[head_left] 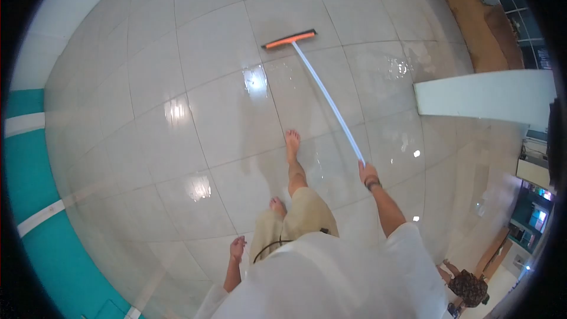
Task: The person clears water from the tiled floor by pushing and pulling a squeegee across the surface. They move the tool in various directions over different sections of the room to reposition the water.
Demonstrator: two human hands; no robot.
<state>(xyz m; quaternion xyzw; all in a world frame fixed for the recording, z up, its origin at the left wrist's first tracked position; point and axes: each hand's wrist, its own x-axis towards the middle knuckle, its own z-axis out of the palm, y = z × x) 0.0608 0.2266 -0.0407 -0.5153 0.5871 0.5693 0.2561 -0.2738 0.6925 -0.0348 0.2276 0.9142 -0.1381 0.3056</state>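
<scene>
My right hand (367, 172), with a dark band at its wrist, is wrapped round the top end of a floor squeegee's pale handle (331, 104). The handle slants forward and left to the orange squeegee head (290, 39) with a dark blade, which rests on the tiled floor. Beside my shorts hangs my left hand (237, 248), empty, its fingers loosely bent and apart.
Wet patches shine on the pale tiles (230, 124) around my bare feet (292, 137). A white pillar (484, 95) juts in at the right. A teal and white wall (53, 260) runs along the left. Another person (468, 287) is at the lower right.
</scene>
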